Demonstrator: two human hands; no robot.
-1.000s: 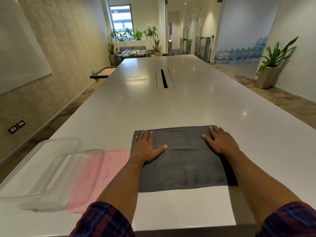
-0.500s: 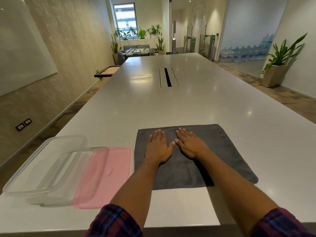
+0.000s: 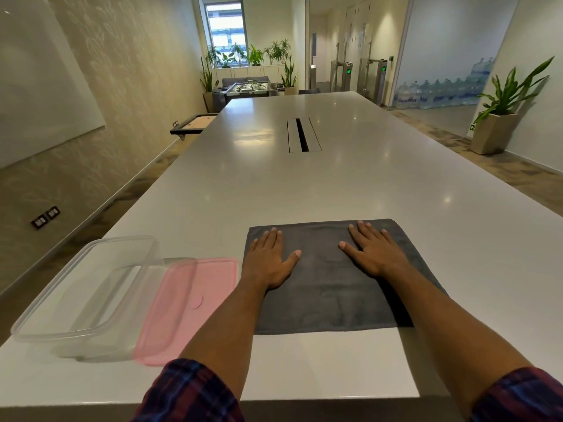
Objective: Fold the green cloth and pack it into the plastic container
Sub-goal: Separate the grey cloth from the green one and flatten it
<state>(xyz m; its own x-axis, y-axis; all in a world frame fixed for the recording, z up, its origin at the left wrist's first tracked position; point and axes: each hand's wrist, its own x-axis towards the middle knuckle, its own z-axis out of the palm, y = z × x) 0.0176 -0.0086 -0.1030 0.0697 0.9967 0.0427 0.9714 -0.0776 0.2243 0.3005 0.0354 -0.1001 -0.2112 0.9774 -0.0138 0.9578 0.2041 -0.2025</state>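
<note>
The cloth (image 3: 329,287) looks dark grey here and lies flat as a rectangle on the white table (image 3: 335,184), near the front edge. My left hand (image 3: 271,260) rests palm down on its left part, fingers spread. On the right part lies my right hand (image 3: 373,252), also flat and open. Neither hand grips the cloth. The clear plastic container (image 3: 85,287) stands open and empty at the left, with its pink lid (image 3: 189,309) lying beside it, between the container and the cloth.
A cable slot (image 3: 303,135) runs along the table's middle, far from the cloth. The table's left edge runs close to the container. A potted plant (image 3: 499,117) stands on the floor to the right.
Half a second ago both hands lay together at the cloth's middle. They have slid apart to the left and right parts of the cloth, which lies flatter and squarer now.
</note>
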